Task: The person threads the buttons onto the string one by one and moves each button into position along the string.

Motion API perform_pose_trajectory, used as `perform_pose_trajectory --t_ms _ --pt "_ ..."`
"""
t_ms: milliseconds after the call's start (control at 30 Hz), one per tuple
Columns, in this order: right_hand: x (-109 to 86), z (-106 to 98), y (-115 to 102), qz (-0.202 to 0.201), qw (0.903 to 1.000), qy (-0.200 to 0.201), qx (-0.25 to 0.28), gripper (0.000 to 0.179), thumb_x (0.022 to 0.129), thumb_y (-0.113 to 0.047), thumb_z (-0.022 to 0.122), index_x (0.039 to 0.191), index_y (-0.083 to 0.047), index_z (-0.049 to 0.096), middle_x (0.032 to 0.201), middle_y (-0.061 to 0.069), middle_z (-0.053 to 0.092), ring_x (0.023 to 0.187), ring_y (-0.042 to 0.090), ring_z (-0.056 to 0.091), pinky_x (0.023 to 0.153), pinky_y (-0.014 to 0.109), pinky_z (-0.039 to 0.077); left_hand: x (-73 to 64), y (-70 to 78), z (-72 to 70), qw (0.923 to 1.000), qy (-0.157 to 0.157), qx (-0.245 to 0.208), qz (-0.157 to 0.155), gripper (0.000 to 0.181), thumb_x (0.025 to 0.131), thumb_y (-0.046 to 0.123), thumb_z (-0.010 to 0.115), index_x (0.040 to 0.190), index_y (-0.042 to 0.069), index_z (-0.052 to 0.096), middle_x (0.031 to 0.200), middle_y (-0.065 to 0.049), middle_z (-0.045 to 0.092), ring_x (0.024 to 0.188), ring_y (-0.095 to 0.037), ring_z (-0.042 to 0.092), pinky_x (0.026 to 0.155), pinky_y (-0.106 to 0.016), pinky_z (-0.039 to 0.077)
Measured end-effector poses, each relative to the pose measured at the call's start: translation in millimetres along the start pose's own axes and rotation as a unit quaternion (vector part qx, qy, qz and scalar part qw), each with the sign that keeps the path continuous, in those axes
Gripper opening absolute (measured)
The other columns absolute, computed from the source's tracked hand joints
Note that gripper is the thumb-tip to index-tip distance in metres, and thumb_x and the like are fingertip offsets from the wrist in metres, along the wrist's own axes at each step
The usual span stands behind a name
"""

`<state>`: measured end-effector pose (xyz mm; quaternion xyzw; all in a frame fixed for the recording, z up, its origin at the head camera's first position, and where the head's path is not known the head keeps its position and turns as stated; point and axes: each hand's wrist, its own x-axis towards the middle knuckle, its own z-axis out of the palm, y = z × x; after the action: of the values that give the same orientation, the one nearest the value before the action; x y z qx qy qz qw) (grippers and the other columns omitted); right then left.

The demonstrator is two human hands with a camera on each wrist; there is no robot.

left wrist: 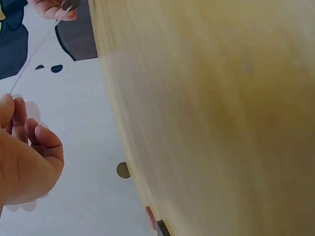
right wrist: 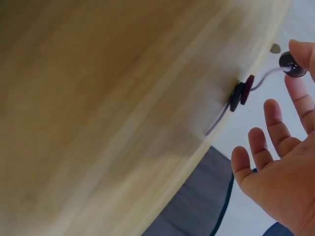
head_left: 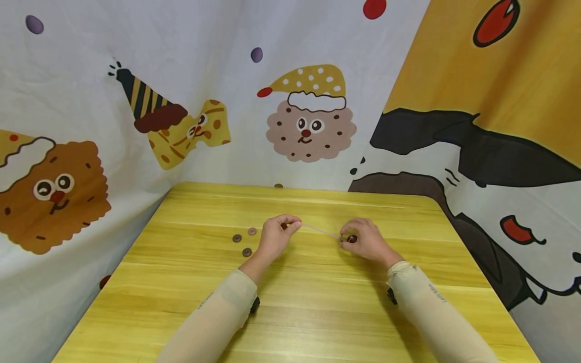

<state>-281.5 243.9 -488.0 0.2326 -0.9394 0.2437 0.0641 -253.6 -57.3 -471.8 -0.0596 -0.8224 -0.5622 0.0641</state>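
Thumb and forefinger of my left hand [head_left: 274, 237] pinch one end of a thin pale string [head_left: 320, 231], which runs straight across to my right hand [head_left: 368, 240]. In the right wrist view, my right thumb and forefinger pinch a shiny dark round button [right wrist: 292, 65] with the string through it. A black button [right wrist: 237, 96] and a dark red button [right wrist: 247, 90] are threaded farther along the string, close together. The other right fingers are spread. In the left wrist view the string [left wrist: 37, 49] slants up to a button [left wrist: 71, 4] at the right fingers.
Left of my left hand, a dark button [head_left: 237, 238], a pinkish button [head_left: 251, 231] and another dark button [head_left: 247, 252] lie loose on the wooden table [head_left: 290, 322]. A cloth with cartoon prints [head_left: 218, 45] hangs behind and around the table.
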Motion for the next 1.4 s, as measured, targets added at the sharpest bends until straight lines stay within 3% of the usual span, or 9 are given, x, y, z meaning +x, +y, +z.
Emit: perform_pose_trajectory --t_ms 400,800,1100,1233,1400 --pt "-3.2 -0.7 7.8 0.033 0.9992 -0.022 -0.002 0.020 0.089 -0.027 0.087 0.106 -0.022 0.078 0.130 0.010 0.071 0.137 0.050 0.052 0.112 0.075 0.035 -1.7 0.2 -0.7 0.9999 0.001 -0.010 -0.012 0.014 0.103 0.029 0.075 0.108 0.019 0.083 0.104 0.002 0.077 0.082 -0.017 0.052 0.060 -0.023 0.040" --pt "-3.8 -6.6 15.1 0.048 0.9966 -0.038 -0.056 0.020 0.088 -0.028 0.088 0.105 -0.023 0.079 0.131 0.011 0.074 0.133 0.054 0.054 0.104 0.079 0.040 0.0 -2.5 -2.0 0.9997 0.017 -0.003 -0.019 0.018 0.102 0.030 0.075 0.110 0.016 0.083 0.106 0.001 0.078 0.080 -0.017 0.051 0.063 -0.025 0.041" --pt "-4.6 -10.4 22.5 0.061 0.9935 -0.059 -0.075 0.026 0.091 -0.027 0.084 0.115 -0.018 0.078 0.136 0.016 0.071 0.136 0.055 0.053 0.108 0.078 0.040 0.8 -2.4 -2.9 0.9996 0.022 0.001 -0.018 0.019 0.102 0.030 0.075 0.111 0.015 0.083 0.107 0.001 0.078 0.082 -0.017 0.052 0.066 -0.026 0.043" --pt "-5.3 -15.9 21.9 0.065 0.9935 -0.067 -0.065 0.038 0.092 -0.026 0.084 0.125 -0.010 0.076 0.138 0.020 0.069 0.134 0.054 0.056 0.108 0.074 0.044 -0.1 -1.9 -3.9 0.9995 0.022 0.005 -0.023 0.017 0.102 0.030 0.075 0.110 0.017 0.083 0.108 0.001 0.079 0.083 -0.016 0.053 0.068 -0.026 0.045" --pt "-3.9 -26.6 15.2 0.099 0.9922 -0.075 -0.005 0.049 0.096 -0.026 0.080 0.138 -0.002 0.067 0.146 0.026 0.063 0.138 0.053 0.054 0.112 0.068 0.046 -0.8 -1.5 -4.9 0.9992 0.023 0.006 -0.033 0.015 0.102 0.029 0.075 0.109 0.018 0.083 0.109 0.001 0.079 0.084 -0.016 0.053 0.069 -0.026 0.045"
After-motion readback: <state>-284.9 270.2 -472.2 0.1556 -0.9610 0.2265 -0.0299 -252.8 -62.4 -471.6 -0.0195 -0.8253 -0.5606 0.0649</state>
